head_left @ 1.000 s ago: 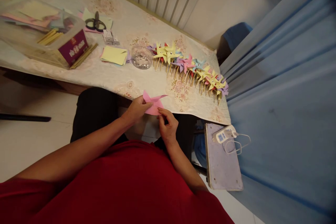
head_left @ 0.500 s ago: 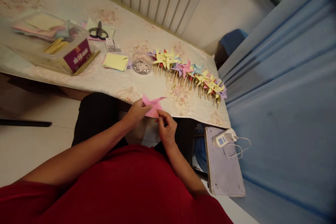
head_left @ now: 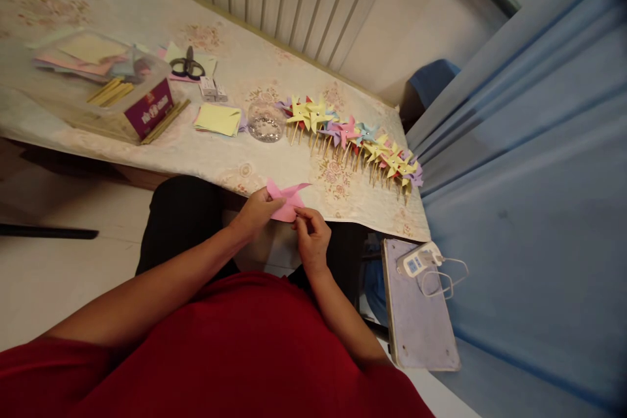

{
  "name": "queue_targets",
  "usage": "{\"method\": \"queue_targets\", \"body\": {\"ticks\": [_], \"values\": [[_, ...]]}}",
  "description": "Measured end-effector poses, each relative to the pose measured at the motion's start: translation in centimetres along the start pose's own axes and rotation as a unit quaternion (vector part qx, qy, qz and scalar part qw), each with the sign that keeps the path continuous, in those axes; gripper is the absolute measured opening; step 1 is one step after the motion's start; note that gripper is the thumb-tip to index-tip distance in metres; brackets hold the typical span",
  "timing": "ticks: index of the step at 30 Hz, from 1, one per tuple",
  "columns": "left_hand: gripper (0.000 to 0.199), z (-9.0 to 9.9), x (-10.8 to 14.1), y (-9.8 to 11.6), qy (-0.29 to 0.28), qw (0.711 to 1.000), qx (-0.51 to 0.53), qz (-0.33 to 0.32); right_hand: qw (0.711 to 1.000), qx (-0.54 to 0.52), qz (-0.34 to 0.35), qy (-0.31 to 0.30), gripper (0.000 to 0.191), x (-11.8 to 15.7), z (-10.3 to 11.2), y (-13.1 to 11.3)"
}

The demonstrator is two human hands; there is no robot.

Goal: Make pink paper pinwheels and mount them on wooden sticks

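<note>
Not much change in the last sec: view's tipped a touch, so the tabletop (head_left: 304, 166) w/ its pale floral cloth sits slightly lower, but the bent, thin pink paper piece (head_left: 292, 198) is in nearly the same grip. It's on the person's side of the clear round plastic dish of small shiny metal bits (head_left: 267, 138), a little right of it, at the tabletop's front edge. L hand (head_left: 255, 210) pinches its left side, thumb on top; R hand (head_left: 312, 234) has thumb & fingertips closed at the lower right edge (can't tell if a fold's being pressed there, too small). One pointed flap stands loose toward the right. Prob. means shaping's still in progress, nothing fastened AFAICT. Right of dish: row of multicoloured paper pinwheels on thin wooden sticks (head_left: 345, 132), unmoved; left of dish: stack of yellow rectangular paper sheets (head_left: 218, 120), ditto.
</note>
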State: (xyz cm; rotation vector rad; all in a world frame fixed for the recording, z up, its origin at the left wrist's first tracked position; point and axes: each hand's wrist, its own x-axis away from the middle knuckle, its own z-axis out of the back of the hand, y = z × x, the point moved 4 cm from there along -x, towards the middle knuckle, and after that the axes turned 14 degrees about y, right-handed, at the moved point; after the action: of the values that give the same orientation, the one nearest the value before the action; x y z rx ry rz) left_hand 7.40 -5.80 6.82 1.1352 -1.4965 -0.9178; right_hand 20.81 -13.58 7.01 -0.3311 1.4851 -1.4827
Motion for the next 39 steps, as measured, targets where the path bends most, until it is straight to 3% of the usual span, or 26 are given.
{"method": "queue_targets", "body": {"ticks": [8,22,29,39], "values": [[0.022,0.0,0.1,0.0,0.005,1.000,-0.019,-0.009,0.999,0.040,0.023,0.003,0.013,-0.9,-0.2,-0.9],[0.020,-0.4,0.3,0.1,-0.005,1.000,-0.025,-0.015,0.989,0.000,-0.140,-0.051,0.015,-1.0,-1.0,-0.2],[0.016,-0.7,0.4,0.4,-0.009,1.000,-0.028,-0.012,0.980,0.008,-0.196,-0.032,0.014,-1.3,-1.5,-0.1],[0.015,-1.0,0.8,0.9,-0.010,0.999,-0.038,0.003,0.982,0.068,-0.176,0.005,0.018,-1.6,-1.6,0.6]]}}
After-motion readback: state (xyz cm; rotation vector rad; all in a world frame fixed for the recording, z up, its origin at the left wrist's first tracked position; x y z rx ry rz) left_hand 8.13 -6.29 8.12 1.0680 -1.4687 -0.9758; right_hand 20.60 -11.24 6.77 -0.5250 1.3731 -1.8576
